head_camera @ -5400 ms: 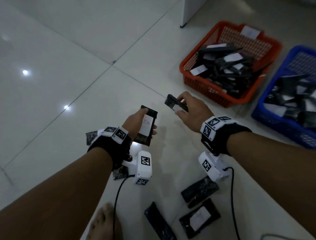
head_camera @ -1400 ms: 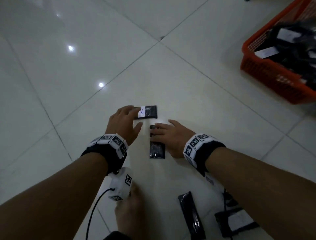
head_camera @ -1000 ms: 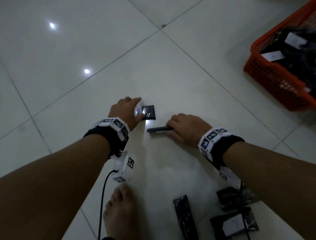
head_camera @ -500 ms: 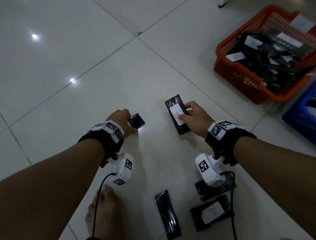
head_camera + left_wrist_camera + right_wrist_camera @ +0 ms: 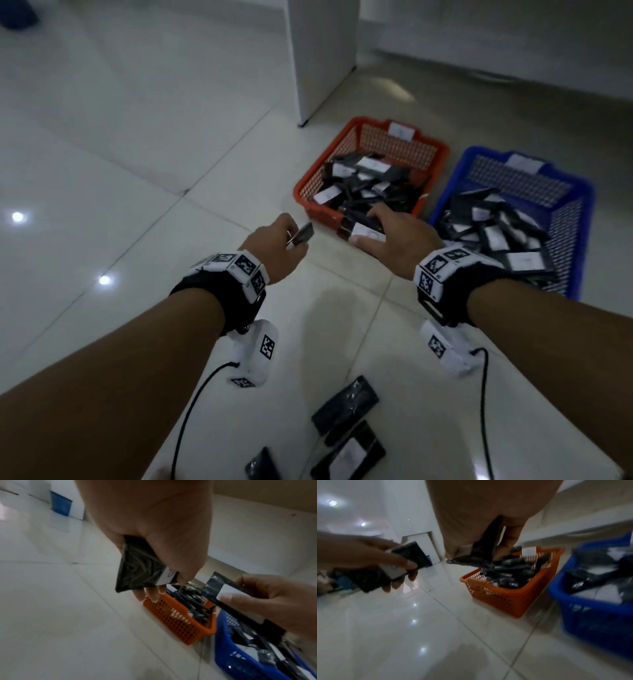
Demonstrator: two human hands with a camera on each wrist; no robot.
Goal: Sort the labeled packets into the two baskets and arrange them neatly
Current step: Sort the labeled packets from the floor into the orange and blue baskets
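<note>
My left hand (image 5: 279, 245) pinches a small black packet (image 5: 303, 234) with a white label, held in the air left of the orange basket (image 5: 442, 156). In the left wrist view that packet (image 5: 139, 570) sticks out under my fingers. My right hand (image 5: 397, 236) grips a longer black packet (image 5: 359, 231) with a white label just over the orange basket's near edge; the right wrist view shows this packet (image 5: 481, 554) hanging from my fingers. The blue basket (image 5: 582, 192) stands to the right. Both baskets hold several black labeled packets.
Three black packets (image 5: 346, 407) (image 5: 349, 452) (image 5: 262, 464) lie on the white tiled floor near my feet. A white cabinet (image 5: 322, 54) stands behind the orange basket. Wrist camera cables (image 5: 191, 404) hang under my arms. Open floor spreads to the left.
Both hands lifted their packets off the floor and moved forward toward the baskets. My right hand now reaches the orange basket's near edge; both baskets have come fully into view.
</note>
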